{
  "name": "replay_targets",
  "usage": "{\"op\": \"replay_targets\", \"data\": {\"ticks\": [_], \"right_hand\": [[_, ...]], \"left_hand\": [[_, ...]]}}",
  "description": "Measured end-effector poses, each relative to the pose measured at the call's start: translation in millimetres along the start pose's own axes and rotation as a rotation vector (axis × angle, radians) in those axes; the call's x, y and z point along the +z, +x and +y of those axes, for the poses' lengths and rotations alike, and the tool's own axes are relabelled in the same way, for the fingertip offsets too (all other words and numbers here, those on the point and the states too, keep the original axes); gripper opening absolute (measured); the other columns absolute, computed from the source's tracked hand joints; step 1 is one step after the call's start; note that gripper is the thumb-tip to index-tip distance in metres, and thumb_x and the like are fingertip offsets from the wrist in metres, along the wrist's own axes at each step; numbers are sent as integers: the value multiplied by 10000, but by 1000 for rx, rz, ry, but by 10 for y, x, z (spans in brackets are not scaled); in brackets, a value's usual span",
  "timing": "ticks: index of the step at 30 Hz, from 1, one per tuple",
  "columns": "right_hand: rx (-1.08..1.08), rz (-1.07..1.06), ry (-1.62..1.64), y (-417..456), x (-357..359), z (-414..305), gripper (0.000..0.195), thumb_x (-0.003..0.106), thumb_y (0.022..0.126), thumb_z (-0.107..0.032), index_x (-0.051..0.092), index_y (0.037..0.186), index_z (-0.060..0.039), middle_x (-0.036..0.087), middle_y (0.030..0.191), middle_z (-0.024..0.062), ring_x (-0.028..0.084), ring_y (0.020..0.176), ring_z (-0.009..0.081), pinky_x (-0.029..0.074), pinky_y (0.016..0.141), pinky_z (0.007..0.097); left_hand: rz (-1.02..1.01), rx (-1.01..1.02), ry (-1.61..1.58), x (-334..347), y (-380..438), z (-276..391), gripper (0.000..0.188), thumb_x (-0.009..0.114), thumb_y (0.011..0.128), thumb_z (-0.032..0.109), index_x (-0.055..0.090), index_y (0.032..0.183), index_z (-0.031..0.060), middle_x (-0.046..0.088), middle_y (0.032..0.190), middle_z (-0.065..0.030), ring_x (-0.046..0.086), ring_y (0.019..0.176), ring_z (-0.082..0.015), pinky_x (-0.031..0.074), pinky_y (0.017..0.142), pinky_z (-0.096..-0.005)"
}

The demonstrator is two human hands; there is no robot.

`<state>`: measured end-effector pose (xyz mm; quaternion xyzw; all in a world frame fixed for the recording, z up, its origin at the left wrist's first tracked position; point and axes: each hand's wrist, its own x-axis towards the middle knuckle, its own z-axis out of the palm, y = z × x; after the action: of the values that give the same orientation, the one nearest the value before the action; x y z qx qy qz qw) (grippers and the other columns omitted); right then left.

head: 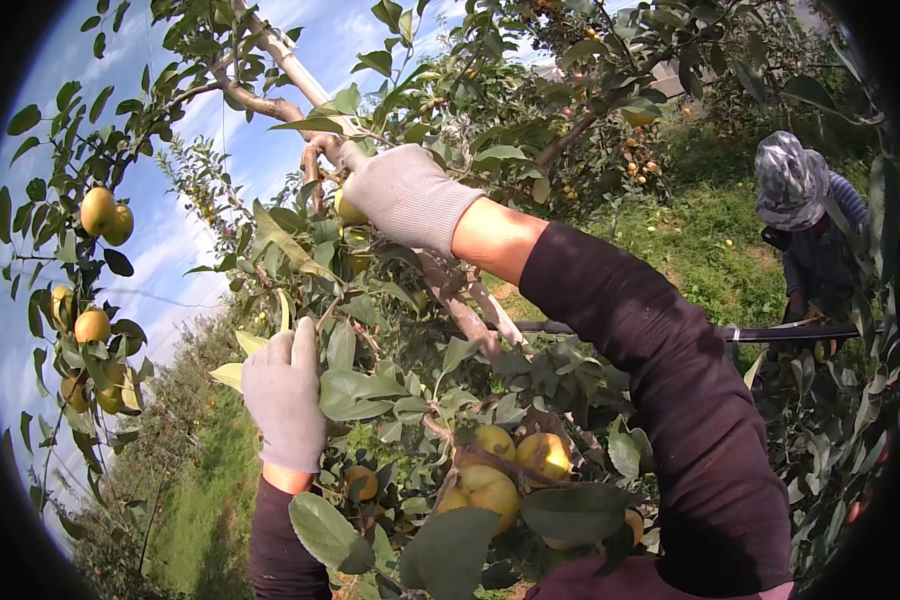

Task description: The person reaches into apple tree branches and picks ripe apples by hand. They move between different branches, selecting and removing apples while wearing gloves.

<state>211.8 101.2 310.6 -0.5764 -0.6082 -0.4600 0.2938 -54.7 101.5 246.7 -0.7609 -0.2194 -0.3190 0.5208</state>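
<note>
My right hand (412, 196), in a light knitted glove, reaches across to a yellow apple (349, 208) beside the tree's trunk; its fingers are partly hidden, so its grip cannot be told. Lower left, my gloved left hand (289, 397) is raised among the leaves by a yellowing leaf (251, 342); whether it pinches anything is unclear. Below and between the arms hangs a cluster of yellow apples (487, 491) on a branch, partly behind large green leaves (450, 551).
A branch with several yellow apples (97, 210) hangs at the far left. A wooden pole (296, 67) runs beside the trunk. A black pipe (780, 333) crosses behind my right arm. Another person in a patterned hat (791, 180) is at the right, by the foliage.
</note>
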Motion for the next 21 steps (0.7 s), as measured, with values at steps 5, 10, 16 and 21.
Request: {"op": "replay_targets", "data": {"ticks": [5, 10, 16, 21], "right_hand": [[252, -205, 198, -81, 439, 392, 251, 650, 877, -233, 780, 993, -52, 749, 936, 175, 739, 882, 352, 582, 768, 447], [202, -567, 34, -718, 644, 454, 218, 639, 821, -153, 793, 944, -62, 761, 960, 155, 743, 895, 334, 582, 752, 433], [227, -66, 145, -1066, 425, 531, 169, 641, 796, -123, 755, 920, -103, 736, 983, 86, 720, 844, 303, 565, 694, 425], [-101, 808, 236, -1107, -237, 302, 155, 650, 833, -148, 698, 981, -145, 700, 1051, 32, 697, 839, 246, 556, 703, 390]], "left_hand": [[13, -24, -27, 34, 16, 35, 435, 609, 818, 47, 633, 1252, 68, 621, 941, -98, 618, 842, -299, 471, 724, -404], [35, 5, -27, 73, 24, 28, 437, 605, 820, 44, 630, 1255, 60, 625, 967, -102, 618, 852, -299, 473, 728, -402], [6, 4, -8, 75, 6, -22, 440, 598, 824, 40, 627, 1263, 59, 636, 1008, -109, 623, 880, -305, 481, 745, -406], [-64, -28, 40, 56, -48, -44, 463, 616, 820, 33, 624, 1281, 81, 646, 1035, -102, 641, 932, -297, 497, 780, -396]]}}
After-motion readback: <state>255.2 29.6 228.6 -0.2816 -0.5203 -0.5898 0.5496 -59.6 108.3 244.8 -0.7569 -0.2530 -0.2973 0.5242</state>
